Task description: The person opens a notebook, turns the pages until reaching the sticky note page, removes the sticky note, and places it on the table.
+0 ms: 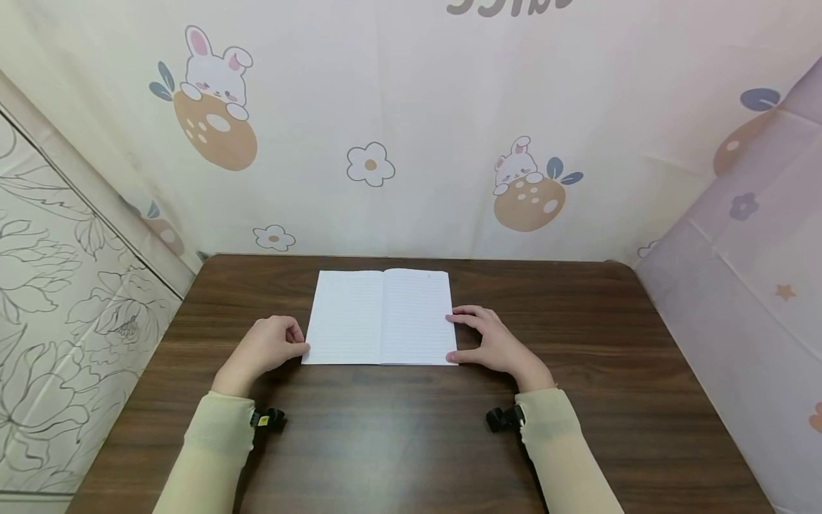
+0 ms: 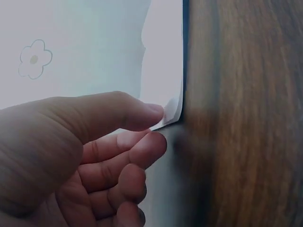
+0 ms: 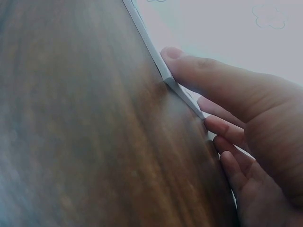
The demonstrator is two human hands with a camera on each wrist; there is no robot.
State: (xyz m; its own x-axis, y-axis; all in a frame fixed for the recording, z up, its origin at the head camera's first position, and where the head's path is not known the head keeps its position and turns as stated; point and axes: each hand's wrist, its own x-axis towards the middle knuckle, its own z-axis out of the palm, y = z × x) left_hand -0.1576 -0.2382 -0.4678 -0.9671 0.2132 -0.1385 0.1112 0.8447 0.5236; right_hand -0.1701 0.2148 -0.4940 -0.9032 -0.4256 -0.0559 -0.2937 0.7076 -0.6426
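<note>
Notebook (image 1: 382,316): open, lined pages up, lying flat on the table (image 1: 411,428), toward the far middle, spine running away from the person.

Left hand (image 1: 265,348): rests on the table at the notebook's near left corner. Fingers (image 2: 135,158) curled loosely under; thumb and forefinger pinch the lifted corner of the page, as the left wrist view shows.

Right hand (image 1: 491,341): lies at the notebook's right edge. Thumb touches the near right corner, forefinger reaches to the edge further up; the other fingers (image 3: 227,130) are bent gently and press against the side of the stacked pages, which the right wrist view shows raised a little off the table. The hand grips the edge between thumb and fingers.

Table: dark wood grain, rounded far corners.

Sleeves (image 1: 221,435): pale yellow-green, a small black camera clipped at each wrist.

Backdrop (image 1: 411,143): cream cloth printed with rabbits, flowers and brown round shapes; a floral panel stands at left.
</note>
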